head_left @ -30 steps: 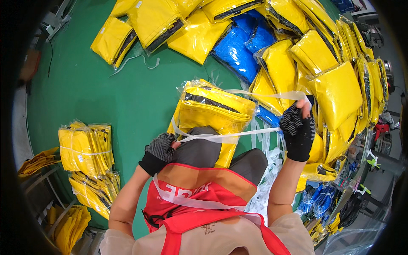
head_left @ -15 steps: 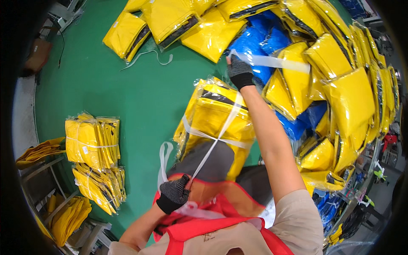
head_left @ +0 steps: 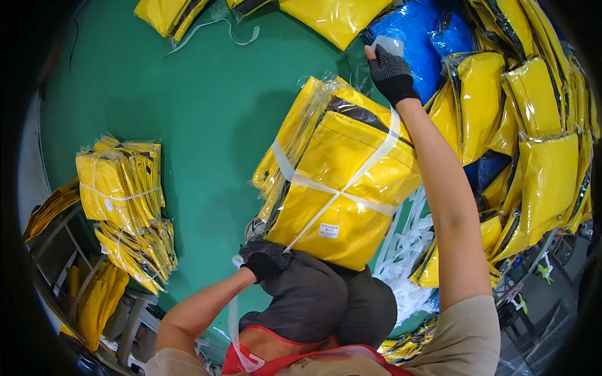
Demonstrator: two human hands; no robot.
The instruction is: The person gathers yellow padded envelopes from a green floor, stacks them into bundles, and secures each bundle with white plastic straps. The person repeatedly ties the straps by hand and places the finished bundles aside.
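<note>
A bundle of folded yellow items in clear plastic (head_left: 357,169) is tilted up against my legs. White strapping (head_left: 313,183) crosses over its upper face, with a small white label (head_left: 328,230) below the crossing. At the bundle's near left corner, my left hand (head_left: 266,259), in a black dotted fingerless glove, is closed on the strap. Beyond the far right corner, my right hand (head_left: 391,73), gloved alike, grips the strap's other end, and a short flat piece of it shows past the fingers.
Two tied yellow bundles (head_left: 122,188) lie on the green floor (head_left: 207,138) at left, beside a metal rack (head_left: 69,250). Yellow packs (head_left: 545,188) and blue packs (head_left: 414,37) pile up at right. Loose white strapping (head_left: 407,263) lies by my legs; another strip (head_left: 213,25) curls at the far side.
The bundle has been tipped up and shows more of its face, and its label is now visible. My left hand has moved forward to its near corner; my right hand has shifted right and farther out.
</note>
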